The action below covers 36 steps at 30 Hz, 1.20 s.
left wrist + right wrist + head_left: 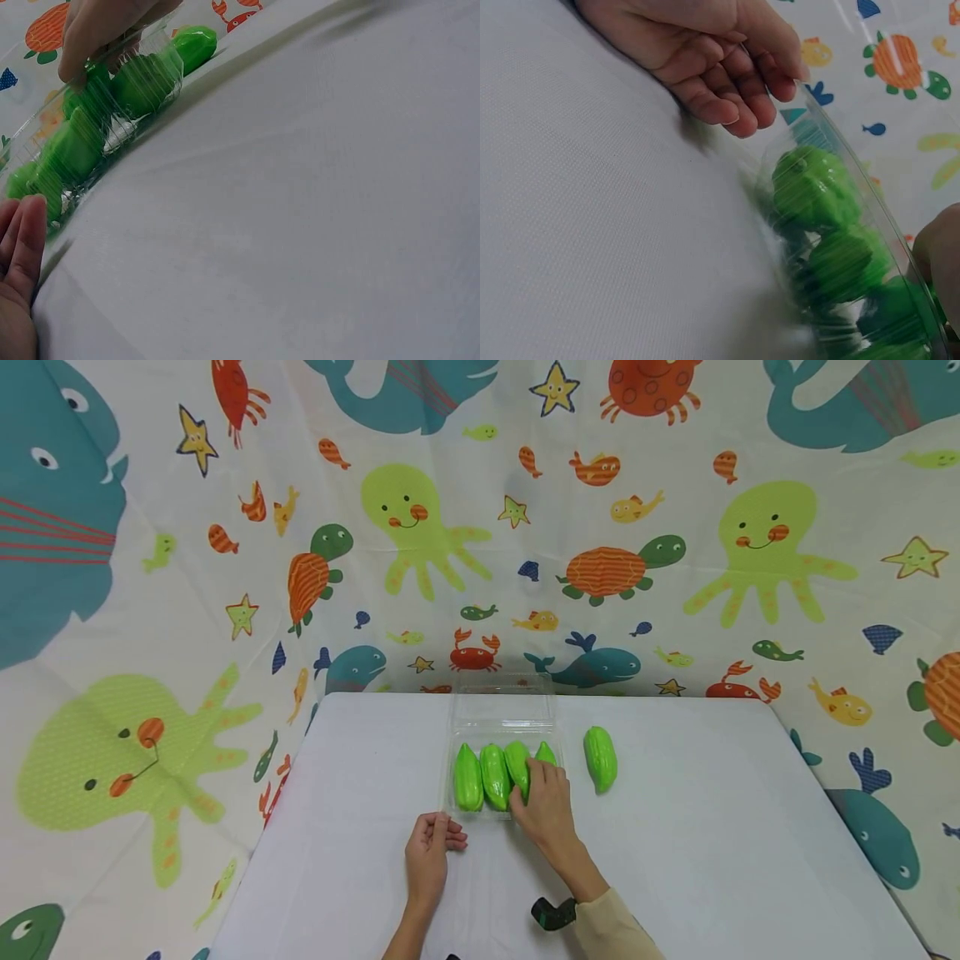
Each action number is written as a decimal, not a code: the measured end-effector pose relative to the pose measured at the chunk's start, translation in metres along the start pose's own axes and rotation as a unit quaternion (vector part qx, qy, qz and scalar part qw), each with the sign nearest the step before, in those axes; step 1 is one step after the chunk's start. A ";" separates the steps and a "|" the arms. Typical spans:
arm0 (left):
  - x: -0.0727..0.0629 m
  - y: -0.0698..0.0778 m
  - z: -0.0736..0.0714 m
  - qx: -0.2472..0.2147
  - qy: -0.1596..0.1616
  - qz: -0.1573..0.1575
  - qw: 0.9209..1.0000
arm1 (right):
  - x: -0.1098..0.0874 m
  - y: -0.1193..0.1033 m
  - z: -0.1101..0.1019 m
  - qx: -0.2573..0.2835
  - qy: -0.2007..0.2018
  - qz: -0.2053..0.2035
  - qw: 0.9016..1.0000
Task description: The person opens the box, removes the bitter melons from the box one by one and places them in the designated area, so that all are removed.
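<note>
"Can you read any lettering on the white cloth with colourful sea-animal prints [480,477], over on the far side?"
"None; the marks I can make out on it are drawings."
"What about the clear plastic hinged box [502,710]?"
"No label, brand or number can be read on it, in the head view or in either wrist view."
"And the green, ridged, elongated vegetables [468,781] inside it, or the matching loose green one [601,760] to its right?"
"No readable print there."
"The white-covered table [712,827]?"
"No readable words or signs."
"The small black device [553,914] on the near side?"
"Too small to tell."
</note>
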<state>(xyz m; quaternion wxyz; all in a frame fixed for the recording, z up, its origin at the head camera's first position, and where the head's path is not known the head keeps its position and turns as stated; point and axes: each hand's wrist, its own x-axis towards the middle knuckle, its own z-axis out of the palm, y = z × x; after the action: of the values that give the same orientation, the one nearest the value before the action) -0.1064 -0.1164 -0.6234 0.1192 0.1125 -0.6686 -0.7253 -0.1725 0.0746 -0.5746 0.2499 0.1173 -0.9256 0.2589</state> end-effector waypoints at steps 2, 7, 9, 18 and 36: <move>0.001 0.000 0.000 0.000 0.000 -0.001 1.000 | 0.001 0.000 0.000 -0.002 -0.001 -0.001 1.000; 0.001 0.001 0.000 0.001 -0.002 -0.005 1.000 | 0.002 0.000 0.002 -0.006 -0.003 -0.005 1.000; 0.001 0.001 0.000 0.000 -0.002 -0.006 1.000 | 0.003 0.000 0.003 -0.007 -0.001 -0.008 1.000; 0.001 0.001 0.001 0.001 0.000 -0.007 1.000 | 0.005 0.000 0.003 0.006 0.025 -0.018 1.000; -0.012 -0.004 0.004 -0.002 0.006 -0.003 1.000 | -0.002 0.005 -0.002 0.019 0.017 -0.034 0.999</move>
<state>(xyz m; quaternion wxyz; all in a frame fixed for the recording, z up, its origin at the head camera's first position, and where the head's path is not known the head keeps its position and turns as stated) -0.0963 -0.1086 -0.6267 0.1211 0.1184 -0.6658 -0.7267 -0.1724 0.0802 -0.5765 0.2719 0.1490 -0.9116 0.2697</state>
